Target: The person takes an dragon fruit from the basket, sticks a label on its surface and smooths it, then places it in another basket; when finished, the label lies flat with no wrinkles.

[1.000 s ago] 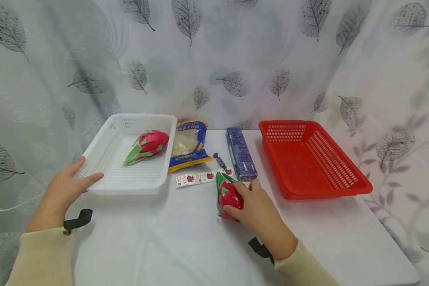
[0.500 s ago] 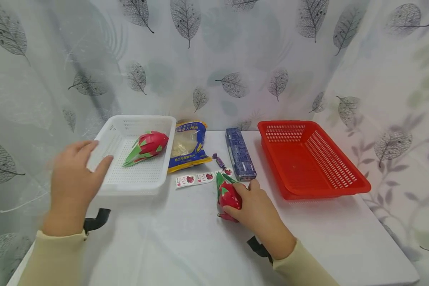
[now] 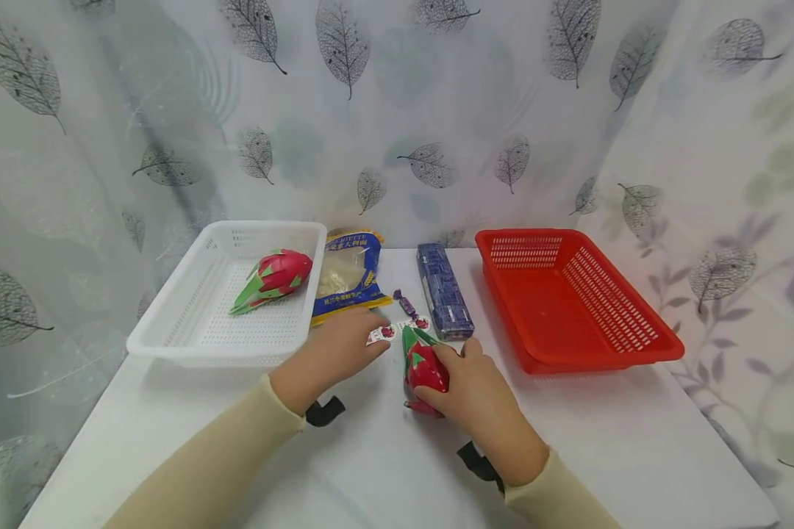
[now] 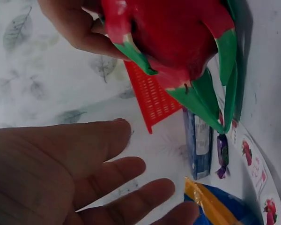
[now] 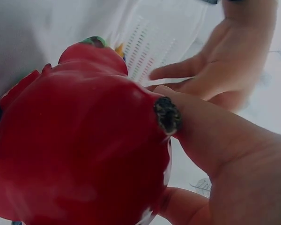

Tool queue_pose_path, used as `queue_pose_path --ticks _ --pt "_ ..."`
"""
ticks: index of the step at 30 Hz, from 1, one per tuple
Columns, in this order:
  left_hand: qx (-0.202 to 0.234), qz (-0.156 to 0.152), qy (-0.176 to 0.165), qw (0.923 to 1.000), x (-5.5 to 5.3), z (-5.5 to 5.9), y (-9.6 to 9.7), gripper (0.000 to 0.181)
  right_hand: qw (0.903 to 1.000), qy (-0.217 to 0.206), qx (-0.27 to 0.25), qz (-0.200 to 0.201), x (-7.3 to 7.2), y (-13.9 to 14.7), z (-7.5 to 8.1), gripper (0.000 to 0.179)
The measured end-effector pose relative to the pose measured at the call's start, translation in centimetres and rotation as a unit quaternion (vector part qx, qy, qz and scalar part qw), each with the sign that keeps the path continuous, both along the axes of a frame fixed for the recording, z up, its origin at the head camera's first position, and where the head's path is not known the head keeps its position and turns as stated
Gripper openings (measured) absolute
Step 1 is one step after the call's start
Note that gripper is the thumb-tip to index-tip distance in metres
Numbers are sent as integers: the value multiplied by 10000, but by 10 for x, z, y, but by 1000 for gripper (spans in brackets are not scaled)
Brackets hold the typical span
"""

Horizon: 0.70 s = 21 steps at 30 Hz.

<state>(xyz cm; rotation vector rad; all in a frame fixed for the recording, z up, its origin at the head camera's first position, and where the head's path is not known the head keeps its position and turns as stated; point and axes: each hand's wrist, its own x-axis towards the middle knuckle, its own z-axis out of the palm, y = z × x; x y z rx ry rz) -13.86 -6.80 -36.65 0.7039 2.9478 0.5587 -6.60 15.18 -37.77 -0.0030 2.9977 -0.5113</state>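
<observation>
On the table, my right hand (image 3: 476, 393) holds a red dragon fruit (image 3: 426, 369) with green leaf tips, thumb on one side and fingers over the other. The right wrist view shows the fruit's dark stem end (image 5: 167, 116) close up. My left hand (image 3: 334, 351) hovers by a white strip of dragon fruit stickers (image 3: 420, 323), covering part of it in the head view. Its fingers (image 4: 131, 171) are extended and hold nothing in the left wrist view. The strip lies flat behind the fruit, beside a small purple wrapped candy (image 3: 405, 303).
At the left, a white basket (image 3: 208, 351) holds another dragon fruit (image 3: 281, 273). A blue and yellow pasta bag (image 3: 353, 272) leans beside it. Further right lie a long dark blue box (image 3: 445, 290) and a red basket (image 3: 542, 308). A leaf-print curtain (image 3: 437, 88) hangs behind.
My left hand has left the white basket's rim and moved right to the sticker strip. The right hand still holds the dragon fruit in the same place.
</observation>
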Motion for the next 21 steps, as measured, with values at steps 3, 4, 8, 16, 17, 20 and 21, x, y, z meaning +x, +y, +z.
queue_pose_path --ticks 3,4,8,16,17,20,21 --pt "-244 138 -334 9990 -15 -8 11 48 10000 44 -3 9 1 0 -1 84" --pt "-315 181 -462 9983 -19 -11 13 50 10000 51 -3 8 1 0 -1 84" --pt "-446 223 -801 9955 -32 -20 18 53 10000 44 -30 -11 1 0 0 84" --pt "-767 158 -916 9927 -45 -36 18 52 9998 43 -68 -179 1 7 3 86" --pt "-820 218 -909 9922 -45 -38 17 51 9998 62 -65 -175 1 8 4 86" --pt "-944 393 -859 9910 -46 -42 16 47 9998 139 7 -129 1 11 6 84" --pt "-986 425 -827 9908 -46 -43 15 47 9998 160 22 -112 1 11 7 83"
